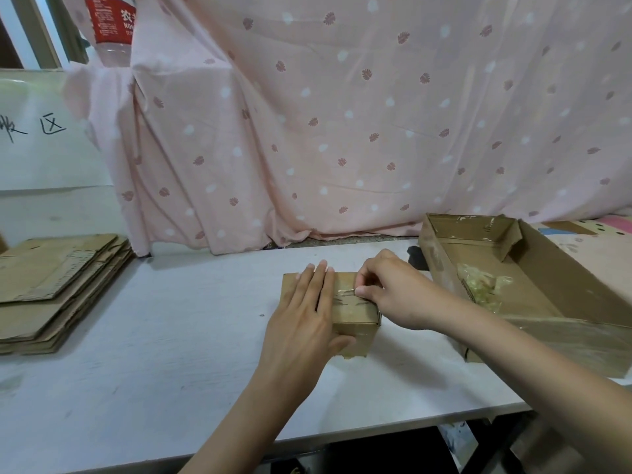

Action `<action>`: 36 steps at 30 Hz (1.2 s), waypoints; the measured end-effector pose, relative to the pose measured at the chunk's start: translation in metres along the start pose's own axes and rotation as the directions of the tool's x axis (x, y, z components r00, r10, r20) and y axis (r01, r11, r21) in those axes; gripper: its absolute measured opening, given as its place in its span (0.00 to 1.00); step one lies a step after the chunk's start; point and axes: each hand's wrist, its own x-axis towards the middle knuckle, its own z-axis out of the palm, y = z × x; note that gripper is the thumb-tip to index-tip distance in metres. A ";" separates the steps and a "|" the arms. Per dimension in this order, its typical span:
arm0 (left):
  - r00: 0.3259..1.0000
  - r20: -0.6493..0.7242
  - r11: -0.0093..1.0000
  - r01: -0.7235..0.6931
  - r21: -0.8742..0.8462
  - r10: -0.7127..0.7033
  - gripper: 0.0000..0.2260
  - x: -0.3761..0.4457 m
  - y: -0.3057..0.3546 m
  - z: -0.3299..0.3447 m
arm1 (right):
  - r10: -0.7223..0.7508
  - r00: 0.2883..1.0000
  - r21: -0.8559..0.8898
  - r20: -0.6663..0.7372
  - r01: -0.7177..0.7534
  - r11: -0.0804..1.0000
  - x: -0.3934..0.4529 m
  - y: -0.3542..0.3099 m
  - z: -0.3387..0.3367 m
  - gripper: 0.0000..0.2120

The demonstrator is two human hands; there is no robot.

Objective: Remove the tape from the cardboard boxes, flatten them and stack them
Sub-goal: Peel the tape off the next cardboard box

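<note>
A small brown cardboard box (355, 316) stands on the white table (154, 336), right of centre. My left hand (304, 313) lies flat on its top, fingers spread and thumb against the near side, holding it down. My right hand (386, 289) pinches the clear tape (343, 295) that runs across the box's top, fingertips closed at the strip's right end. A stack of flattened boxes (58, 289) lies at the table's left edge.
A large open cardboard tray (547, 278) at the right holds a wad of crumpled clear tape (482, 285). A pink patterned cloth (342, 114) hangs behind the table. A red-labelled water bottle (109, 29) stands at the top left.
</note>
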 end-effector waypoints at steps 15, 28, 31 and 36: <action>0.992 0.120 0.996 0.019 0.089 -0.029 0.45 0.008 0.002 0.000 | -0.165 0.959 -0.207 -0.229 0.118 0.971 -0.003 -0.005 0.012 0.06; 0.979 0.199 0.996 0.035 0.077 -0.050 0.46 0.011 0.003 -0.002 | 0.066 0.994 -0.372 0.091 -0.027 0.928 0.022 -0.029 -0.005 0.08; 0.975 0.202 0.991 0.069 0.115 -0.092 0.46 0.014 0.005 -0.011 | 0.002 0.999 -0.383 -0.043 -0.018 0.924 0.020 -0.022 -0.003 0.05; 0.985 0.172 0.999 0.025 0.040 -0.032 0.43 0.013 0.006 -0.009 | -0.033 0.999 -0.390 0.002 0.031 0.920 0.017 -0.014 -0.009 0.02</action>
